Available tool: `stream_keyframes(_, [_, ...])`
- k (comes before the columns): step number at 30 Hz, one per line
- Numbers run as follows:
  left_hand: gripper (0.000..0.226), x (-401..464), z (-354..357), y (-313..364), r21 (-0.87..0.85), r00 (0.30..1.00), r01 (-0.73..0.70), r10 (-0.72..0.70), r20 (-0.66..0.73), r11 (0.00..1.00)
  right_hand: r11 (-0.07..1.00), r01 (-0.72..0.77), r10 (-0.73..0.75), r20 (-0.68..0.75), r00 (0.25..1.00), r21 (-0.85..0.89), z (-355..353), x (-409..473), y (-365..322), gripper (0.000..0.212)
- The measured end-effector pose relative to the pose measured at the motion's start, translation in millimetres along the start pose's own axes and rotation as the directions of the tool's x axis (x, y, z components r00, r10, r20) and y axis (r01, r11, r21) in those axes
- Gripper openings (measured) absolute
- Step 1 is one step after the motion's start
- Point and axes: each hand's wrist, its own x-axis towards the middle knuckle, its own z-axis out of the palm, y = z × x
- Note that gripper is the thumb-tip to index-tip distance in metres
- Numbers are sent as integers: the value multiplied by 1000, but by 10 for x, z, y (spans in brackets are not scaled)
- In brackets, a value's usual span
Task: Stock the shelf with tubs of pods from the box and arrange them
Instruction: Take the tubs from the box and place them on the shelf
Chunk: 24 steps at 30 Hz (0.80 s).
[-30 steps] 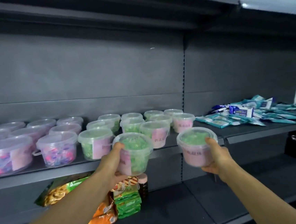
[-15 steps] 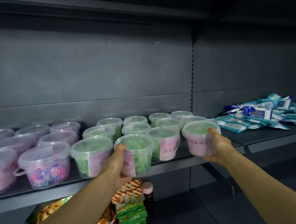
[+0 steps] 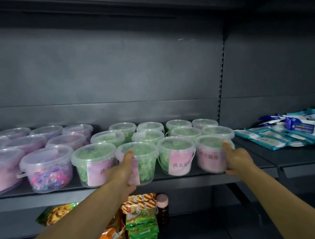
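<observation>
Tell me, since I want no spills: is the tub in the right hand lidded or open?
Lidded. A clear lid covers the tub that the right hand grips at the shelf front.

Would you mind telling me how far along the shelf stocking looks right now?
Mostly done: rows of purple tubs and green tubs already fill the shelf. In hand: the left hand and right hand each grip a front-row green tub at the edge. Left: release and straighten them; the box is out of view.
</observation>
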Motion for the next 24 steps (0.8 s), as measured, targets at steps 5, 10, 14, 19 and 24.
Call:
stream_keyframes(5, [70, 43, -64, -46, 221, 995, -99, 90, 47, 970, 983, 114, -133, -130, 983, -144, -51, -159, -95, 79])
stream_keyframes(10, [78, 19, -64, -56, 456, 987, -156, 159, 33, 876, 698, 446, -563, -45, 825, -561, 2, -418, -162, 67])
stream_keyframes(14, [69, -19, -63, -36, 647, 935, -292, 352, 39, 705, 385, 696, -671, 334, 662, -606, 208, -624, -242, 59])
stream_keyframes(19, [78, -18, -144, -104, 818, 890, -339, 441, 118, 464, 112, 758, -704, 487, 517, -643, 478, -742, -202, 58])
stream_keyframes(24, [82, -4, -176, -166, 898, 862, -323, 485, 148, 299, 36, 712, -741, 460, 490, -701, 629, -623, -115, 61])
